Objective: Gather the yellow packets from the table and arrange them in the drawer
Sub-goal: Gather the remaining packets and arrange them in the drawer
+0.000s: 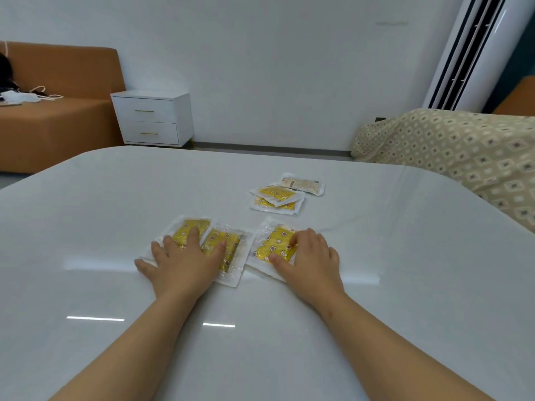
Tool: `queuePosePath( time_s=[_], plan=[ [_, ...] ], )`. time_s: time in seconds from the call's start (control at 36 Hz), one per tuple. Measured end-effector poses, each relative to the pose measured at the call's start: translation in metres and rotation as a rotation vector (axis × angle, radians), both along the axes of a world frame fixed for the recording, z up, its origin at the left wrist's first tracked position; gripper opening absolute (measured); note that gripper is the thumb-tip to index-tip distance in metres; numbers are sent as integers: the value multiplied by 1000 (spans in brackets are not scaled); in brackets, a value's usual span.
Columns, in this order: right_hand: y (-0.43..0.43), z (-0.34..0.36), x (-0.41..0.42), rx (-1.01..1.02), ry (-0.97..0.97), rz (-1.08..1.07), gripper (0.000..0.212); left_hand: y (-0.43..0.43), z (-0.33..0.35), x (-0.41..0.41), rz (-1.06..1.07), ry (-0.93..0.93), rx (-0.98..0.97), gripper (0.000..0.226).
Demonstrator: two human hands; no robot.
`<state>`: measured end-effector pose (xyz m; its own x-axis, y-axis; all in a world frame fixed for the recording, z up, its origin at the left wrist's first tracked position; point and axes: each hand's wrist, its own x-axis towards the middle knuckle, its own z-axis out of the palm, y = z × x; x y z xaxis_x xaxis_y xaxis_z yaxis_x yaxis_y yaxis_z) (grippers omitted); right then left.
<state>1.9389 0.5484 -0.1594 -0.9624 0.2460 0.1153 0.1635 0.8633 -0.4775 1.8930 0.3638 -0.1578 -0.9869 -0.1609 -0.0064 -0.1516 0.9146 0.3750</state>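
Yellow packets in clear wrappers lie on the glossy white table (405, 285). Two overlapping packets (223, 244) sit under the left hand (182, 264), whose fingers are spread flat, palm down, pressing on them. Just beside these, a third packet (273, 244) lies under the right hand (309, 259), its fingers curled over the far edge and the thumb resting on the near edge (nothing is lifted). Farther out, a small pile of two yellow packets (276, 196) touches a pale brown packet (304, 184). Beyond the table stand a white two-drawer cabinet (152, 118), both drawers closed, an orange sofa (58, 123) and a patterned bed (463, 151).
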Motion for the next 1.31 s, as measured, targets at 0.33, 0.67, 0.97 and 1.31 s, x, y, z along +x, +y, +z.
queuePosePath(
  time_s=[0.33,0.67,0.97,1.31],
  plan=[
    [-3,14,2,-49,-20,-26,75,-10,10,10,-170,37,104,79],
    [3,7,11,-457,269,32,60,-20,12,23,-378,200,667,69],
    [4,17,22,-714,405,-45,93,-16,30,18,-203,-194,847,70],
    [16,10,94,-1219,486,-132,97,-21,23,89,-187,34,1137,29]
  ],
)
